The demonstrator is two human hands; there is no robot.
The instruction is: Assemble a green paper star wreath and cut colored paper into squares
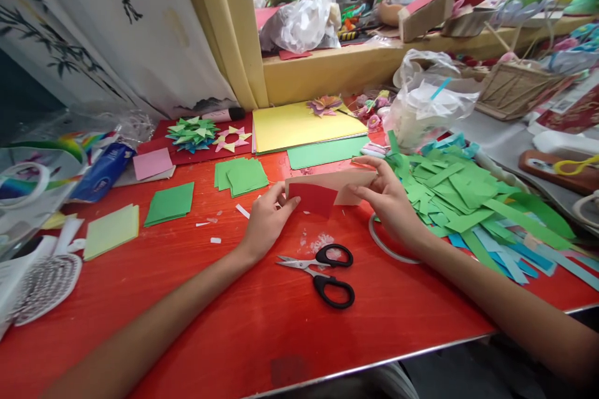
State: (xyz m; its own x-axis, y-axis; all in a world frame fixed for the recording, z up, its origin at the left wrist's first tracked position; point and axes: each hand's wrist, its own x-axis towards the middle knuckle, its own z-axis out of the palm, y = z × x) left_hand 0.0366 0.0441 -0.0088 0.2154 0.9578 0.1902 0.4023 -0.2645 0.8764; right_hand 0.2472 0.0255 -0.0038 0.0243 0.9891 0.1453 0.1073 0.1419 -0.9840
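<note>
My left hand point(270, 218) pinches the left end of a strip of peach-coloured paper point(309, 182), thumb in front. My right hand point(386, 196) grips the strip's other end between thumb and fingers. A darker red area, perhaps shadow or red paper, shows just under the strip; I cannot tell which. Below both hands lie black-handled scissors point(316, 267), blades partly apart and pointing left. Beyond the scissors is a small clump of clear, whitish material point(322, 242). Part of a pale ring point(390, 250) shows under my right forearm.
Green paper squares point(246, 176) and other coloured stacks lie at left. Cut green strips point(453, 187) heap at right. Yellow sheets point(299, 128) and folded paper stars point(193, 133) sit at the back. A white hairbrush point(47, 283) is at far left, a plastic bag point(425, 106) at back right.
</note>
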